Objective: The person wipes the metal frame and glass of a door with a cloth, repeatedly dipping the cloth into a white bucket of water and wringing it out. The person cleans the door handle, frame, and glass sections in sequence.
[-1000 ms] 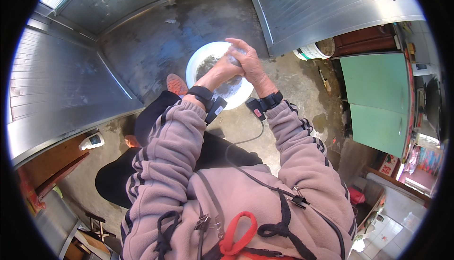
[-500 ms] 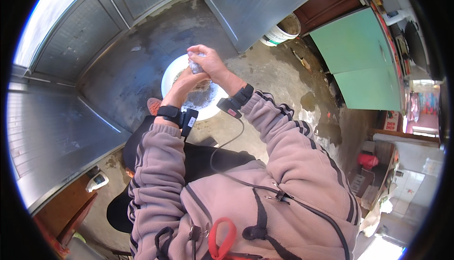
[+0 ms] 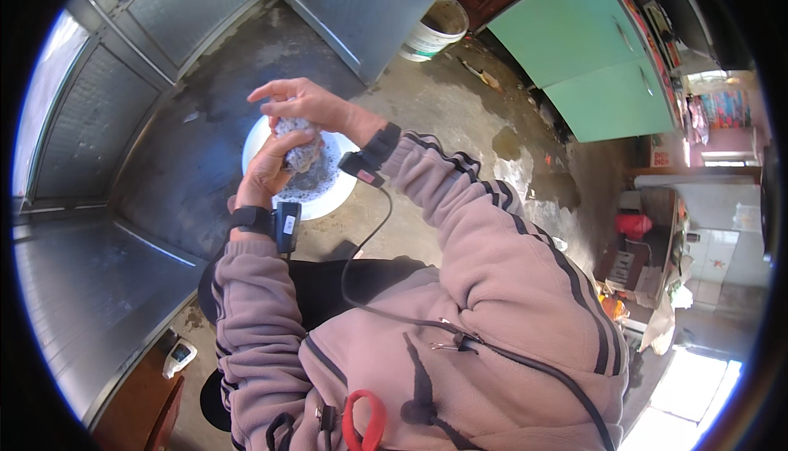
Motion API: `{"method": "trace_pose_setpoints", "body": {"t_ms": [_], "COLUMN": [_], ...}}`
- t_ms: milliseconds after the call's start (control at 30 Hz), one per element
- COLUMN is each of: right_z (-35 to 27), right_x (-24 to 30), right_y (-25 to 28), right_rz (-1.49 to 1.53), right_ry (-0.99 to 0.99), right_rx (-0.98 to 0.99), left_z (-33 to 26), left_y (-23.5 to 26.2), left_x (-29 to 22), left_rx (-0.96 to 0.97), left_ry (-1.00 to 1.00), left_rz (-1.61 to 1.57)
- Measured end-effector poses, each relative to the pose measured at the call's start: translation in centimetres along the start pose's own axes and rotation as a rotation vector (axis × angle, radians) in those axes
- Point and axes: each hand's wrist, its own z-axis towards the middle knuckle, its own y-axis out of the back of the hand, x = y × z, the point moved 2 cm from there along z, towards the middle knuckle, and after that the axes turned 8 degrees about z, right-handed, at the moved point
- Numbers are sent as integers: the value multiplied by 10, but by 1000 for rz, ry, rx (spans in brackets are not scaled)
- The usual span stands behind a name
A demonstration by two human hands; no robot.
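Over a white basin (image 3: 335,198) on the floor, my left hand (image 3: 267,164) is wrapped round a wet, speckled grey-white lump (image 3: 302,154). What the lump is made of, I cannot tell. My right hand (image 3: 316,109) lies across the lump's upper end, touching it, its fingers stretched out to the left and apart. Dark bits and greyish wet matter cover the bottom of the basin. Both wrists carry black straps with small boxes, and a cable runs from the right one.
A white bucket (image 3: 435,31) stands beyond the basin, beside a grey metal door (image 3: 353,8). Green cabinet doors (image 3: 587,57) are at the far right. Grey metal panels (image 3: 90,303) line the left. The concrete floor (image 3: 427,106) has dark wet patches.
My view has shifted, so the room sits differently. The right hand's fingers have loosened and stretched out, and more of the lump shows between my hands.
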Motion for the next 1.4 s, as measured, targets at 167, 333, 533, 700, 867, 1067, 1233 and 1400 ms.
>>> {"method": "trace_pose_setpoints", "body": {"t_ms": [167, 333, 533, 700, 867, 1067, 1233, 1400], "right_z": [1, 3, 8, 7, -11, -33, -29, -26], "right_x": [-23, -47, -62, -62, -42, 7, 13, 10], "right_y": [4, 4, 7, 10, 17, 45, 33, 40], "right_rz": [-79, -6, 35, 53, 135, 458, 352, 241], "right_ry": [39, 162, 157, 183, -55, -63, -17, 4], "right_rx": [-270, -371, -502, -593, -477, 6, 176, -108], "left_z": [18, 27, 43, 50, 36, 14, 14, 17], "left_y": [4, 8, 14, 18, 4, -26, -35, -31], "left_x": [5, 11, 24, 24, 14, 10, 15, 7], "left_rx": [-114, -219, -451, -556, -217, 133, 186, 108], "left_ry": [35, 20, -176, -192, -43, -15, -63, -16], "left_rz": [247, 537, 909, 1157, 781, 271, 94, 171]}}
